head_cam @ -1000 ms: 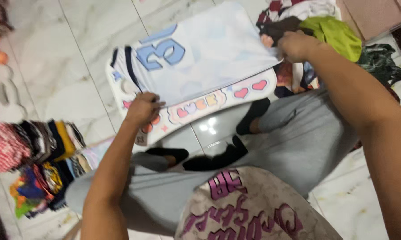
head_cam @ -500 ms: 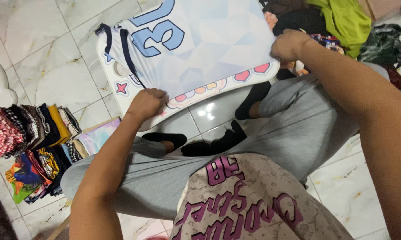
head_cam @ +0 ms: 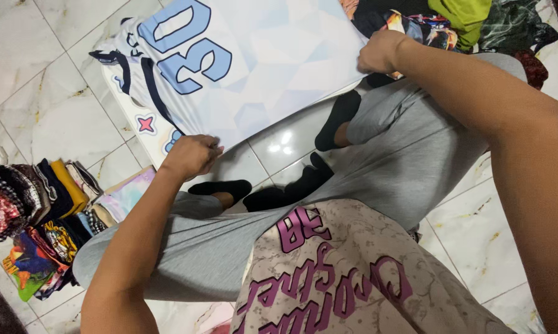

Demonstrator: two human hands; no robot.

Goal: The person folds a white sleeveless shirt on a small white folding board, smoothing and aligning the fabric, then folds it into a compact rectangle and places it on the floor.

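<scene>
The white jersey [head_cam: 254, 68] with pale blue numerals and dark navy trim is lying spread flat over a low white table [head_cam: 144, 133] on the marble floor [head_cam: 37, 80], stretching between the person's two hands. The left hand [head_cam: 191, 156] is closing its fingers on the jersey's near hem, at the table's front edge, and the right hand [head_cam: 381, 52] is pinching the far end of the same hem in a closed fist, just beside a heap of loose clothes [head_cam: 458, 25].

Compared with a second ago, the jersey is sitting further toward the person: it is now covering the row of pink hearts and pastel shapes along the table's front edge, and only a red star sticker [head_cam: 146, 124] and a bit of blue are showing at the table's left corner. Both hands are keeping their grip on the hem.

At the left edge, a row of folded garments [head_cam: 37, 210] in red check, mustard, navy and bright prints is standing on the floor, well apart from the hands
</scene>
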